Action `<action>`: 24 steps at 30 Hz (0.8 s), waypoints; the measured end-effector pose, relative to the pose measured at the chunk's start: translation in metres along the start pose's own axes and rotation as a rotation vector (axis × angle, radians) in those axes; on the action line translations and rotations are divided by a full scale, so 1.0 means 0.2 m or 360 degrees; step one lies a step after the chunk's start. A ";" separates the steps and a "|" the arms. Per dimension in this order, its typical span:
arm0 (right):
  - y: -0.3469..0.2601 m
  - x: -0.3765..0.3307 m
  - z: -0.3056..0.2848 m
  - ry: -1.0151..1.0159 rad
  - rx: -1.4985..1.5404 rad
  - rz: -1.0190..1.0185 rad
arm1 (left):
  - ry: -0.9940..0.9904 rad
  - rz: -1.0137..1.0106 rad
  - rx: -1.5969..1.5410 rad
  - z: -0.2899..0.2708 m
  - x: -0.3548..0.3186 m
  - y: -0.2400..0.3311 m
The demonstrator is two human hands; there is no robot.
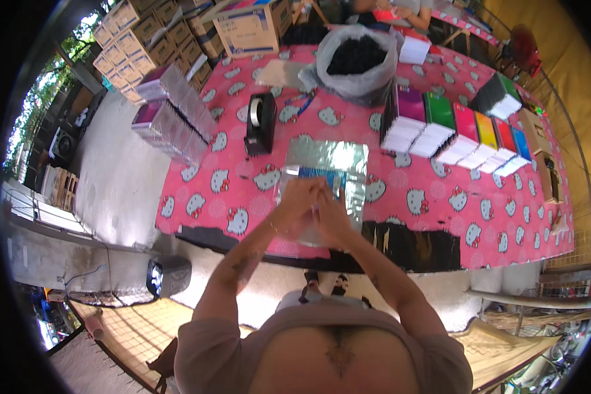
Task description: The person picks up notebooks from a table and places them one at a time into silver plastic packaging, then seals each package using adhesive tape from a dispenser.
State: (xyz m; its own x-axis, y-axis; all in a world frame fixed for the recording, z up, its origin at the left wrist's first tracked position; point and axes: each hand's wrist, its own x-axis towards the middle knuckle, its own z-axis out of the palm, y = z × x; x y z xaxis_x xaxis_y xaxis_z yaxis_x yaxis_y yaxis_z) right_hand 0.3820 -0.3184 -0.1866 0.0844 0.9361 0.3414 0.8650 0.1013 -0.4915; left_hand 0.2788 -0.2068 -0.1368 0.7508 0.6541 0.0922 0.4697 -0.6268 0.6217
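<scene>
My left hand (301,197) and my right hand (332,213) meet over the near half of a shiny silver sheet (331,152) on the table. Their fingers are drawn together, tip to tip, and slightly blurred. Whatever they pinch is too small or hidden to name. Just beyond the fingertips, partly covered by them, shows a blue printed piece (335,176). Clear, glossy plastic seems to lie around and under my hands.
A black tape dispenser (260,128) stands left of the sheet, near blue-handled pliers or scissors (304,105). Behind sits a plastic bag of black material (356,59). Colored card stacks (440,125) line the right; wrapped purple stacks (171,118) and cartons (246,29) the left.
</scene>
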 end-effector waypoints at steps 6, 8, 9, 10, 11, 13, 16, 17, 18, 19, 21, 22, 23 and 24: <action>-0.09 -0.01 -0.20 0.0272 -0.0370 -0.0037 | 0.0189 0.0237 0.0141 0.09 -0.09 -0.08; 0.04 -0.02 -0.18 0.0169 -0.0586 -0.0126 | 0.0129 0.0290 0.0239 0.11 -0.07 -0.04; 0.08 -0.03 -0.17 0.0158 -0.0664 -0.0165 | 0.0176 0.0367 0.0258 0.10 -0.08 -0.04; 0.10 -0.02 -0.17 0.0144 -0.0735 -0.0208 | 0.0224 0.0435 0.0279 0.11 -0.10 -0.05; 0.11 -0.02 -0.16 0.0130 -0.0808 -0.0250 | 0.0271 0.0505 0.0300 0.11 -0.13 -0.06; 0.12 -0.03 -0.16 0.0067 -0.0810 -0.0246 | 0.0496 0.0420 0.0581 0.09 -0.24 -0.06; 0.11 -0.02 -0.17 0.0047 -0.0774 -0.0235 | 0.0640 0.0217 0.0912 0.00 -0.25 -0.28; 0.10 -0.02 -0.17 0.0047 -0.0749 -0.0239 | 0.0656 0.0125 0.1010 -0.04 -0.24 -0.43; 0.09 -0.02 -0.16 0.0065 -0.0733 -0.0250 | 0.0836 -0.0012 0.0695 -0.13 -0.21 -0.56; 0.08 -0.02 -0.15 0.0087 -0.0713 -0.0265 | 0.1013 -0.0143 0.0382 -0.25 -0.14 -0.68; 0.10 -0.03 -0.15 0.0139 -0.0693 -0.0251 | 0.1125 -0.0499 0.0006 -0.44 0.04 -0.73; 0.09 -0.04 -0.16 0.0112 -0.0682 -0.0246 | 0.0979 -0.0686 -0.0345 -0.52 0.10 -0.77; 0.08 -0.04 -0.17 0.0087 -0.0673 -0.0236 | 0.0818 -0.0860 -0.0697 -0.58 0.16 -0.81; 0.07 -0.03 -0.17 0.0061 -0.0664 -0.0229 | 0.0646 -0.1026 -0.1047 -0.63 0.20 -0.85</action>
State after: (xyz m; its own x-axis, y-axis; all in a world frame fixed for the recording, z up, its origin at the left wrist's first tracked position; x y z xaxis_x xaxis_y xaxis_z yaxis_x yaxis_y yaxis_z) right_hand 0.4105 -0.3346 -0.1680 -0.0401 0.9084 0.4163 0.9942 0.0777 -0.0738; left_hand 0.1707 -0.0207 -0.1402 0.1714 0.9576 -0.2315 0.2886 0.1758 0.9412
